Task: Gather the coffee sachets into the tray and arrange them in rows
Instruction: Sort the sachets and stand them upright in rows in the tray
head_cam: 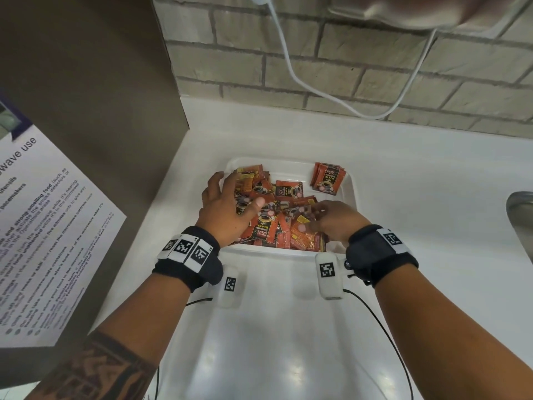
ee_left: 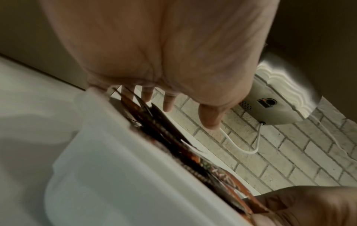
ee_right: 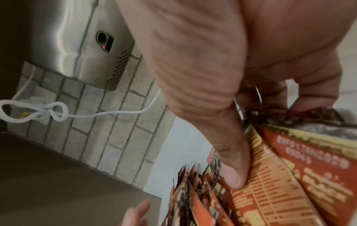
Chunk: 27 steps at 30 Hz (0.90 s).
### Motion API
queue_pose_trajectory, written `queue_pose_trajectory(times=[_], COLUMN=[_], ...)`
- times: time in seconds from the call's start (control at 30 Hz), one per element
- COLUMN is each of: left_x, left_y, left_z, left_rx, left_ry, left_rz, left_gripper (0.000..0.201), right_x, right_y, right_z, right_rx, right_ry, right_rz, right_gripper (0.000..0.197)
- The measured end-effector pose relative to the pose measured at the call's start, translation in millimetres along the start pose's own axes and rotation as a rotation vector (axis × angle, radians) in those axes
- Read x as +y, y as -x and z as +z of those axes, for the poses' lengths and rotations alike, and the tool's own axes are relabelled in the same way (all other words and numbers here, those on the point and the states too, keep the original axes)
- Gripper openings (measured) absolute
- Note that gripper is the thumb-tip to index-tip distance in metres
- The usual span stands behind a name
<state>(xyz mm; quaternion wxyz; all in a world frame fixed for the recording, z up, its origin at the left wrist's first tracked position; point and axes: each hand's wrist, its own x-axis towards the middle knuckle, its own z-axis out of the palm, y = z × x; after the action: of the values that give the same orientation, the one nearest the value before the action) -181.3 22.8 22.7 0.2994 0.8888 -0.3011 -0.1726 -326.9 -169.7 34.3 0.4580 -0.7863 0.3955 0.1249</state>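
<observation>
A white tray on the counter holds a loose pile of red and orange coffee sachets. A small neat stack of sachets leans in its far right corner. My left hand lies spread over the left of the pile with its fingers straight. My right hand is curled over the right of the pile. Its thumb presses on a bunch of sachets that the fingers pinch from the other side. The tray's front rim hides the lower sachets in the left wrist view.
A brown cabinet with a printed microwave notice stands close on the left. Behind the tray rises a brick wall with a hanging white cable and a steel dispenser. A sink edge is at the right.
</observation>
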Motion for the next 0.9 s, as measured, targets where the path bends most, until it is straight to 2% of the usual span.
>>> queue_pose_trajectory(times=[0.13,0.27,0.37,0.5,0.63,0.77,0.9], left_x=[-0.9,2.0,5.7,9.8,15.0,20.1,29.1], left_y=[-1.3,-2.5,-3.5,-3.1,-1.6,-0.8,2.6], left_z=[-1.2,-3.5,-6.1,-8.2,-6.6,-5.6,-4.7], left_rx=[0.013,0.060,0.079,0.099,0.120,0.147,0.201], left_ry=[-0.014,-0.068,-0.101,-0.130,-0.170,-0.190,-0.135], left_rz=[-0.002,0.015,0.024,0.047,0.085,0.135,0.269], left_gripper=[0.082,0.077,0.073,0.066,0.059,0.045,0.026], right_x=[5.6,11.1,13.0,16.6,18.5,18.5,22.5], right_y=[0.1,2.4,6.1,5.8,8.2,15.0,14.8], right_z=[-2.4,-1.8,-3.9,-8.1,-9.3,-10.7,-11.6], right_rx=[-0.035,0.012,0.084,0.190,0.365,0.523,0.561], right_ry=[-0.029,-0.118,-0.152,-0.020,0.076,-0.022,-0.136], right_rz=[-0.015,-0.028,-0.062,-0.117,-0.188,-0.242,-0.243], right_gripper=[0.039,0.040,0.028,0.022,0.017,0.011,0.012])
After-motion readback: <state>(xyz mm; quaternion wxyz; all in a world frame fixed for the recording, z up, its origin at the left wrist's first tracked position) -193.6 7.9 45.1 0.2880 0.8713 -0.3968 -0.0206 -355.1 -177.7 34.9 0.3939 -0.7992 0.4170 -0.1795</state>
